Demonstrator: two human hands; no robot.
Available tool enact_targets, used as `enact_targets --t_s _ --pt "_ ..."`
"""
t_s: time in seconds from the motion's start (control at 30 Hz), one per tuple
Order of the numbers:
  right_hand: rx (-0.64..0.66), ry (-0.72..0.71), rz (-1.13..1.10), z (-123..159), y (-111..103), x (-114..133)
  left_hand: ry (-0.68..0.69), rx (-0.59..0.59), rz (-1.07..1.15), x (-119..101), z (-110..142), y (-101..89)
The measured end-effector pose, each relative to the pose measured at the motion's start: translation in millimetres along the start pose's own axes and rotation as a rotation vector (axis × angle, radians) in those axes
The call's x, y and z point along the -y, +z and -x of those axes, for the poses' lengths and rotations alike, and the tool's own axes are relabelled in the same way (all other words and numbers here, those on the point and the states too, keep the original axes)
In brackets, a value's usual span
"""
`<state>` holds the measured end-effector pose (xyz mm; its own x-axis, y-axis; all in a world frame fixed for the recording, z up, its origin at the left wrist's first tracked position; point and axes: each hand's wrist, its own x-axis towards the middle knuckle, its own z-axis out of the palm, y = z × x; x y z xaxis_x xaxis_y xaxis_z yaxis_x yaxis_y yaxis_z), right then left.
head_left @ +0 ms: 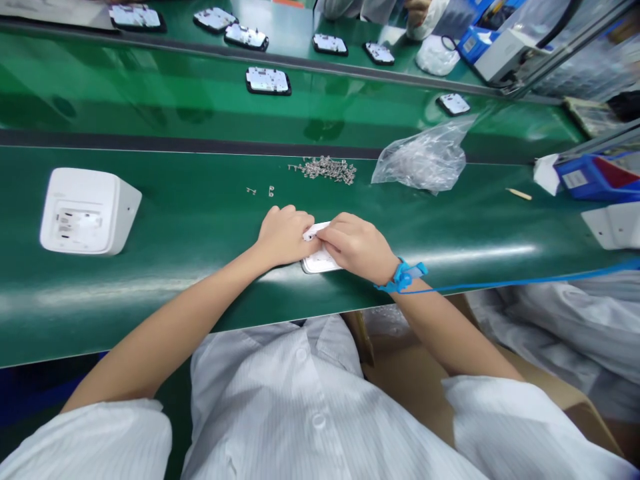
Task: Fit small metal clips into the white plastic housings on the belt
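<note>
A white plastic housing [320,265] rests on the green bench near its front edge, partly covered by both hands. My left hand [286,233] is closed around the housing's left side. My right hand [357,245], a blue wrist strap [403,277] at its wrist, is closed in a pinch against the housing's upper part; what lies between the fingertips is hidden. Beyond the hands lies a pile of small metal clips [327,169]. Two small metal pieces [271,191] lie apart from it, to the left.
A similar white housing [90,212] stands at the left. A clear plastic bag [423,160] lies right of the clips. Farther back, a green conveyor strip carries a white-and-black device part [269,81]. Blue bins [600,177] stand at the right; the strap's blue cord [525,277] runs rightward.
</note>
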<state>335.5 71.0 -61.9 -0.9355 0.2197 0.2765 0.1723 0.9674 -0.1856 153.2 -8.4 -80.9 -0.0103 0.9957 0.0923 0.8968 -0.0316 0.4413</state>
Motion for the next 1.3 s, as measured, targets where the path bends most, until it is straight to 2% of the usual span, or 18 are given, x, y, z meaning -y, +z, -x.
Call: enact_targets --t_s 0.2,0.4,0.93,1.13,1.3 --pt "-0.229 0.179 -0.116 -1.2 -0.6 -4.8 0.013 -0.015 -0.002 1.4 -1.0 0.8" --pt "-0.182 0.175 -0.157 -4.9 -1.4 -4.9 0.001 -0.012 0.046 2.7 -1.3 -1.4" --pt "-0.078 0.042 -0.117 -6.6 1.5 -6.6 0.024 0.009 0.019 6.1 -3.3 -2.5" --pt "-0.176 0.112 -0.211 -4.4 -0.7 -7.7 0.035 -0.002 -0.012 7.7 -2.0 -1.4" --pt "-0.238 0.104 -0.174 -3.1 2.5 -7.8 0.045 -0.018 -0.048 6.6 -1.5 -1.1"
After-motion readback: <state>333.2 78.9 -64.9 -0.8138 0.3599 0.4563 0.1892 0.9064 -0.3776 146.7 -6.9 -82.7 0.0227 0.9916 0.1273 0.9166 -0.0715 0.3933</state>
